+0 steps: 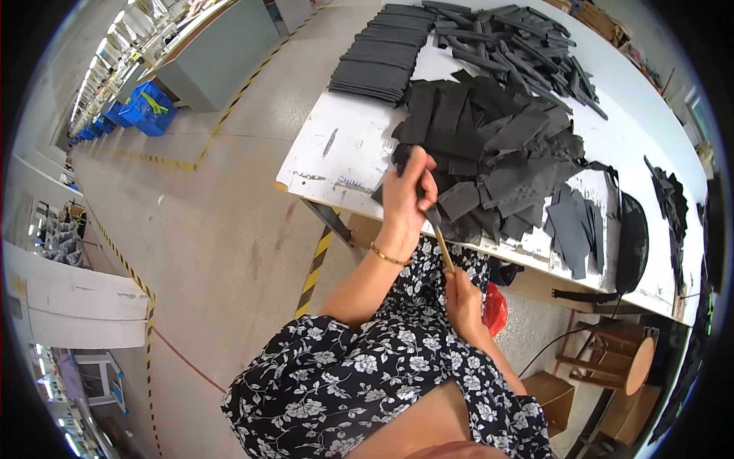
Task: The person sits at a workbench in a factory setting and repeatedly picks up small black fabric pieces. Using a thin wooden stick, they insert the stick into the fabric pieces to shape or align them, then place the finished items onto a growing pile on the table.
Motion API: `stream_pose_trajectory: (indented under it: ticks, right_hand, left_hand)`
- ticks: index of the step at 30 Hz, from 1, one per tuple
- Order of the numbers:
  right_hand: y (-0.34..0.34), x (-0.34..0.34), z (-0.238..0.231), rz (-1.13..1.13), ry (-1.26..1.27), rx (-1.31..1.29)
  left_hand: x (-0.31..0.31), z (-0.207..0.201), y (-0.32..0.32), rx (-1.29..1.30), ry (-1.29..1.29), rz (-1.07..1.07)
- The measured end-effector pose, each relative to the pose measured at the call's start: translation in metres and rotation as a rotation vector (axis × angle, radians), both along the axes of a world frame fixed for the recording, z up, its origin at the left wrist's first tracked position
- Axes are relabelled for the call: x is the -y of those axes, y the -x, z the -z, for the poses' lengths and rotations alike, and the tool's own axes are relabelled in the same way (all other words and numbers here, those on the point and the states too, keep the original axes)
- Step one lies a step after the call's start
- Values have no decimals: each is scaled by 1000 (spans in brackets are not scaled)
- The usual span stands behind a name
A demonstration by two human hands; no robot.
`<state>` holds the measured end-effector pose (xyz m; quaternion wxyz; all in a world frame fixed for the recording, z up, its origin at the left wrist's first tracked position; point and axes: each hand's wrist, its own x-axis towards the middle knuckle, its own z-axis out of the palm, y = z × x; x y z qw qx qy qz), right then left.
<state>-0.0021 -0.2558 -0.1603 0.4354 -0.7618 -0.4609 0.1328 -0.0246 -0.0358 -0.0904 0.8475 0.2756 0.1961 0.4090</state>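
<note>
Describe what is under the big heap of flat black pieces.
The heap lies on the white table, whose scuffed top shows around parts of its edge. The surface directly beneath is covered, so whether anything else lies there cannot be told.

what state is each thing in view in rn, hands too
left hand, closed on black piece
right hand, closed on tan stick
tan stick, slanting
row of pieces, lined up neatly
narrow strips, loosely strewn
black heap, jumbled, overlapping
small flat pieces, partly fanned
black pouch, zip unclear
red bag, crumpled
blue crate, upright
</note>
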Motion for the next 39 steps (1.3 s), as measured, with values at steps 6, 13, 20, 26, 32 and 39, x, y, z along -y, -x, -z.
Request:
stream_pose_trajectory:
  ticks: [6,13,20,26,32,39]
  right_hand:
    - [-5,54,-3,-110,105,-596]
    - [-17,63,-38,-80,86,-822]
    - [-44,46,-30,-60,33,-650]
    - [-58,-1,-26,193,-96,-299]
    - [-61,-53,-15,171,-182,176]
    - [-88,-58,-72,28,-359,113]
  left_hand:
    - [1,-9,-7,57,33,43]
    - [-44,-20,-9,113,-42,-353]
    - [3,4,-14,-110,-43,4]
    - [16,47,-50,-121,-623,-311]
    - [18,45,-49,-87,-587,-298]
    - [30,1,-9,-411,-1241,228]
